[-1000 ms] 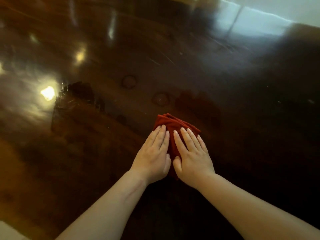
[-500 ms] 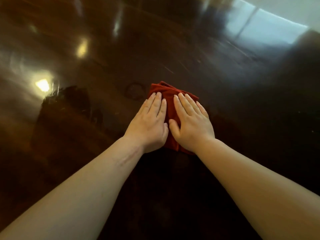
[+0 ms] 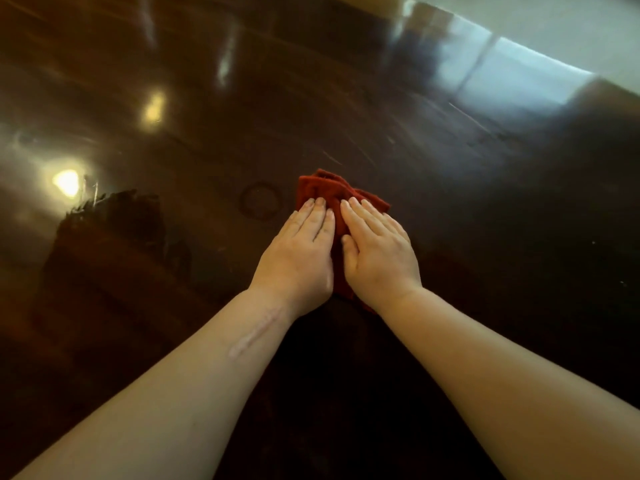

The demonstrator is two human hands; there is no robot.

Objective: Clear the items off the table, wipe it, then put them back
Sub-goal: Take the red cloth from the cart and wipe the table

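Both hands point(image 3: 339, 251) flat on red cloth point(image 3: 325, 190), table point(image 3: 450, 202) edge far right

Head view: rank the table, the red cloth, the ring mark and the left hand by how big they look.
1. table, fills the frame
2. left hand
3. red cloth, visible part only; the hands cover the rest, so its rank against the hand is unsure
4. ring mark

No legible text, label, brand, number or sign appears anywhere in view, on any visible surface.
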